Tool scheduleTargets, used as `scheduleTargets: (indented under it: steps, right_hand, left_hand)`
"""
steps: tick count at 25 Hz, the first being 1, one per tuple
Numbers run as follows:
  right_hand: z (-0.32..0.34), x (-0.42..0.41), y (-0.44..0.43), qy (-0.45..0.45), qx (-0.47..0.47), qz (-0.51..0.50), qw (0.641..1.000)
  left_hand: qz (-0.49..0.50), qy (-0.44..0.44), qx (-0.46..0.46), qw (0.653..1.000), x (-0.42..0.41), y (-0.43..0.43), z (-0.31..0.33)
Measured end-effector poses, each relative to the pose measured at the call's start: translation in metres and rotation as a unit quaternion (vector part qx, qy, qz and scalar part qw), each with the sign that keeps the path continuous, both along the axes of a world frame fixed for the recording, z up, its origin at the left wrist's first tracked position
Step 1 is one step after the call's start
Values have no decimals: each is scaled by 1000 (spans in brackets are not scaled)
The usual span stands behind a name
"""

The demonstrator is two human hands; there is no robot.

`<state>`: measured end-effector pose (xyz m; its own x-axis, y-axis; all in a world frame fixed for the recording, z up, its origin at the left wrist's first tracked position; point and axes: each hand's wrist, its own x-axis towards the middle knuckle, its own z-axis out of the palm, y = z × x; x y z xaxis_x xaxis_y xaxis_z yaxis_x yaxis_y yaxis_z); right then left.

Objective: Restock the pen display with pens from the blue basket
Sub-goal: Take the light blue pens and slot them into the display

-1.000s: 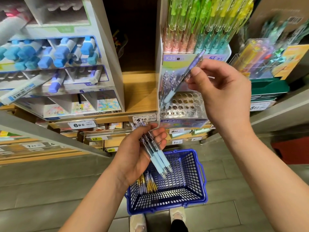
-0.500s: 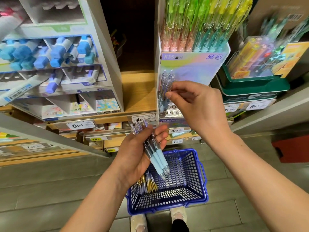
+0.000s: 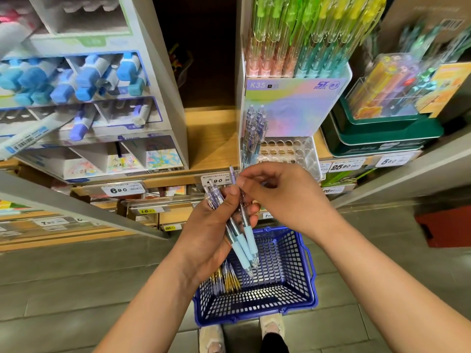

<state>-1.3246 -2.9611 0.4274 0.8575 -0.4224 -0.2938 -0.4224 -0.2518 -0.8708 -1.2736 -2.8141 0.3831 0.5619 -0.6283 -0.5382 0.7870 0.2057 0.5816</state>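
The step in hand is drawing one pen out of the bundle for the display. The left hand (image 3: 210, 225) is curled around a bundle of pens (image 3: 235, 244) with pale blue grips, tips pointing down toward the blue basket (image 3: 303, 296) on the floor, where spare pens (image 3: 225, 278) lie (some look golden). The right hand (image 3: 285, 197) pinches the purple top of a single pen (image 3: 232, 173) between thumb and forefinger. The pen display (image 3: 293, 108) stands above on the shelf; standing pens (image 3: 254, 128) fill its left side, and most holes (image 3: 288, 151) are free. Next, I judge, the pen must be lifted clear and lowered tip-first into a free hole.
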Motion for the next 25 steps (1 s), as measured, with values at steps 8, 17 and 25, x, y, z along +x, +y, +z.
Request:
scheduleTargets:
  steps: [8,17,25]
  right_hand:
    - [12,-3,-11,49,14,2,999]
    - [35,3,-49,-213,-112,-185,953]
    - [17,12,-40,-248,-237,-87,935]
  left_hand:
    - [-22,-6,14,1000,-6,0,2]
    - [-20,99,0,995,-7,-2,2]
    - [-25,89,-29,995,-5,-5,3]
